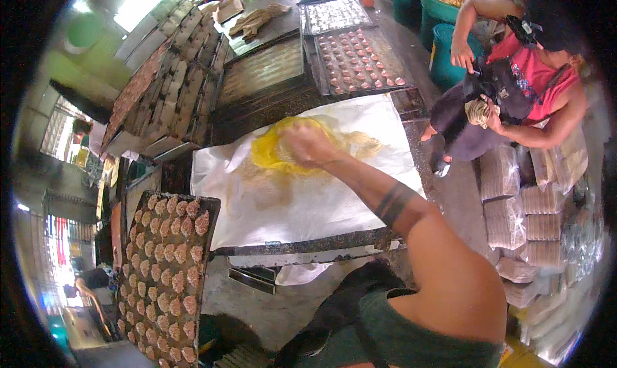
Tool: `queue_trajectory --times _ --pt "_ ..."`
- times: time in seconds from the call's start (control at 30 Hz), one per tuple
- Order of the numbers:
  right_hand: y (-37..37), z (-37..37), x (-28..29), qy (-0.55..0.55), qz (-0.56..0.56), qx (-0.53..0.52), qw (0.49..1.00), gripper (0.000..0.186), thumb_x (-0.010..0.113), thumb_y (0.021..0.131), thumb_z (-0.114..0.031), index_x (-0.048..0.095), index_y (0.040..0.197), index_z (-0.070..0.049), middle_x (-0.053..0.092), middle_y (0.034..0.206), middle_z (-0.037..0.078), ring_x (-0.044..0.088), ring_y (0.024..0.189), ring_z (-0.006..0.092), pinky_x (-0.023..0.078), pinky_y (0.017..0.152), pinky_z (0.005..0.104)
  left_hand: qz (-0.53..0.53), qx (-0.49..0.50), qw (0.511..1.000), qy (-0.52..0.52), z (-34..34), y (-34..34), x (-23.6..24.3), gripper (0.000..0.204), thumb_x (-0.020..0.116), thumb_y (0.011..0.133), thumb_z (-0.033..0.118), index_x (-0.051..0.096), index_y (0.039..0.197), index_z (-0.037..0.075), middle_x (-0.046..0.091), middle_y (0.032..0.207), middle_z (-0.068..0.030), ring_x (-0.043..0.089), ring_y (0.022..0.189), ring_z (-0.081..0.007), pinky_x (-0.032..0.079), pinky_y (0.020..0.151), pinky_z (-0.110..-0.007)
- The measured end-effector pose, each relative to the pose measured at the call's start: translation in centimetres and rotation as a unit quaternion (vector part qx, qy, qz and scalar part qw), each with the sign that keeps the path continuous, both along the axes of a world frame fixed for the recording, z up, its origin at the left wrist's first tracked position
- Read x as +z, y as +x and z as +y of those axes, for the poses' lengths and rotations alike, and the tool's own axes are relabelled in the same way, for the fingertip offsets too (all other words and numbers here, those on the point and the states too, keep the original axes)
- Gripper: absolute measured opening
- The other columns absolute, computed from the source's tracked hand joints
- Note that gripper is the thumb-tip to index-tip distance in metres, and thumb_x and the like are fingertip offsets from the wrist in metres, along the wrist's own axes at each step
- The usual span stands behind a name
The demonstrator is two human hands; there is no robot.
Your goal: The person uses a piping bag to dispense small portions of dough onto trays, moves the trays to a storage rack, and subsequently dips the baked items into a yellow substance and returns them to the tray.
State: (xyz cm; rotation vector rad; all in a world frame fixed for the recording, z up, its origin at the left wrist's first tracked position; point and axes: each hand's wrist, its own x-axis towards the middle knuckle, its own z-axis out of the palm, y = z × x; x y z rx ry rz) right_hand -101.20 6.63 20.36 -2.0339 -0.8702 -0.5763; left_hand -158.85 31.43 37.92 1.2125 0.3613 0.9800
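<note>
A flat mass of yellow dough (pixel 273 152) lies on a white sheet (pixel 321 201) that covers a dark work table (pixel 308 244). My right hand (pixel 305 143) rests on top of the dough with its fingers curled into it, slightly blurred. My right forearm, with a dark band around it, reaches in from the lower right. Flour or crumbs stain the sheet around the dough. My left hand is out of sight.
A dark tray (pixel 212 207) of round brown pieces stands at the lower left. More filled trays (pixel 357 59) and a stack of empty moulds (pixel 173 91) lie beyond the sheet. Another person (pixel 514 91) sits at the right beside stacked clear packs (pixel 533 220) and teal buckets (pixel 443 53).
</note>
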Motion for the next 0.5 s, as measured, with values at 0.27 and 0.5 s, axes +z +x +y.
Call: queue_trajectory --times 0.27,0.5 --pt "-1.3 2.4 -8.5 -0.067 0.052 0.12 0.989 0.069 0.072 0.078 -0.012 0.047 0.142 -0.013 0.056 0.133 0.019 0.053 0.124 0.0351 0.044 0.101 0.0429 0.023 0.228 0.973 0.013 0.6 -5.1 -4.0 0.052 0.062 0.082 0.017 0.054 0.13 0.0 0.062 0.125 -0.0139 0.063 0.102 -0.0261 0.054 0.085 -0.038" --pt "-10.8 11.2 2.3 -0.093 -0.074 0.003 0.993 0.036 0.062 0.092 -0.034 0.063 0.08 0.0 0.062 0.064 0.01 0.058 0.06 0.027 0.044 0.061 0.0418 -0.214 0.237 0.913 -0.253 -4.8 -19.3 -5.5 0.063 0.06 0.069 0.006 0.049 0.132 0.002 0.058 0.121 -0.0169 0.063 0.104 -0.0362 0.053 0.091 -0.056"
